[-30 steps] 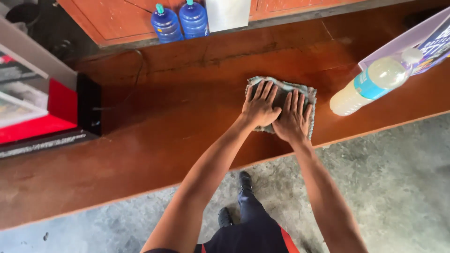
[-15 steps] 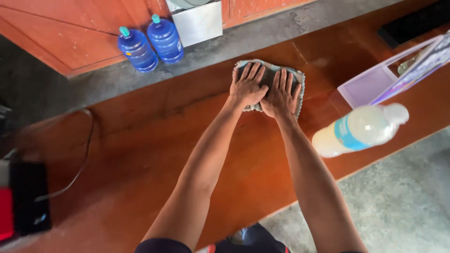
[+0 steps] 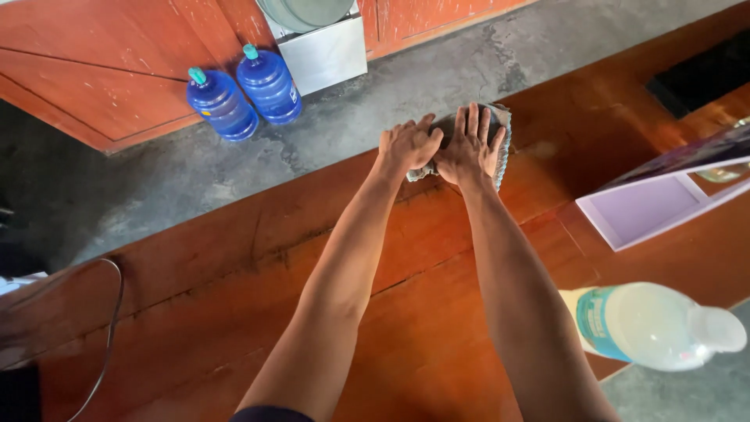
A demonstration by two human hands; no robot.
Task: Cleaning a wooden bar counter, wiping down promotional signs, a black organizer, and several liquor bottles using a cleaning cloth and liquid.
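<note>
A grey cloth (image 3: 500, 137) lies at the far edge of a reddish wooden counter (image 3: 234, 297). Both of my hands press flat on it, side by side. My left hand (image 3: 409, 145) covers the cloth's left part, fingers slightly curled over the counter's far edge. My right hand (image 3: 471, 148) lies spread on the middle of the cloth, fingers apart. Only the cloth's right rim and a bit under the left hand show.
A clear plastic bottle (image 3: 656, 324) with a blue label lies at the counter's near right. A white open box (image 3: 656, 207) sits to the right. Two blue water jugs (image 3: 246, 92) stand on the concrete floor beyond the counter, next to a white dispenser (image 3: 324, 51). A black cable (image 3: 101, 336) loops at left.
Both hands have pushed the cloth away from me, from the middle of the counter to its far edge. The view has shifted, so the red appliance at left is gone.
</note>
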